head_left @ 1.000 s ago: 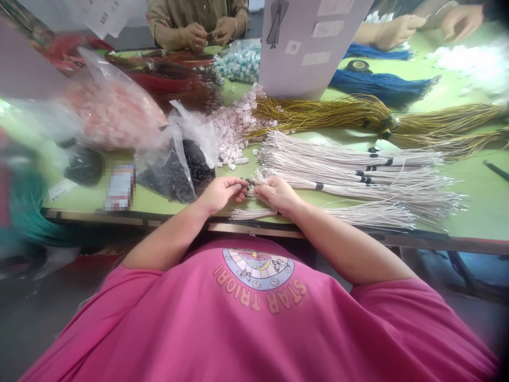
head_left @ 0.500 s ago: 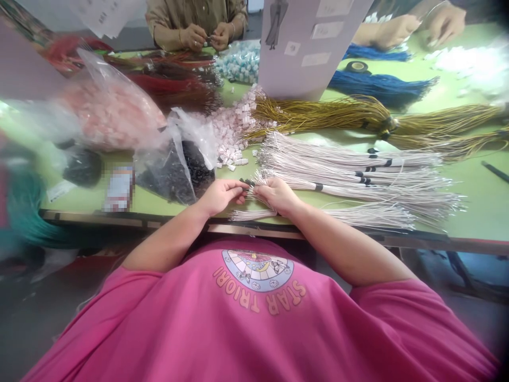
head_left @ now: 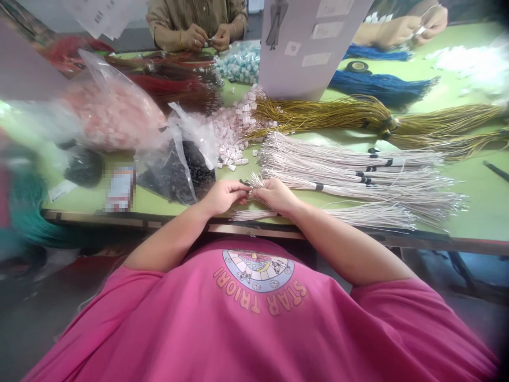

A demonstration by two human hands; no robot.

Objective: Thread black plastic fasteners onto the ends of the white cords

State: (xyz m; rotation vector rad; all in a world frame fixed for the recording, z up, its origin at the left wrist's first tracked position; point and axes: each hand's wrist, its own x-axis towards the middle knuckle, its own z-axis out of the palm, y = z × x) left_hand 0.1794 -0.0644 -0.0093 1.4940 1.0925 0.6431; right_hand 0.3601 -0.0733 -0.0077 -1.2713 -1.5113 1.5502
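Close to the table's front edge, my left hand (head_left: 223,197) pinches small black connectors (head_left: 247,183) between thumb and fingers. My right hand (head_left: 276,195) is closed around the ends of white wires (head_left: 257,180), whose tips fan out toward the black pieces. The fingertips of both hands almost meet. How the connectors and wire tips join is too small to make out. Under my right hand lies another bundle of white wires (head_left: 369,215). Several more bundles of white wires (head_left: 318,154), wrapped with black tape, lie just beyond it. Left of my left hand is a plastic bag of black connectors (head_left: 194,164).
Loose pale pink connectors (head_left: 234,132) lie beyond the bag, beside a bag of pink pieces (head_left: 115,114). Yellow wires (head_left: 338,112) and blue wires (head_left: 382,87) lie farther back. A lilac partition (head_left: 296,63) stands upright. Across the table, co-workers' hands (head_left: 207,38) handle small parts.
My hands stay in nearly the same place, with small shifts of my left fingers at the black connectors. At upper right, a co-worker's hands have come together.
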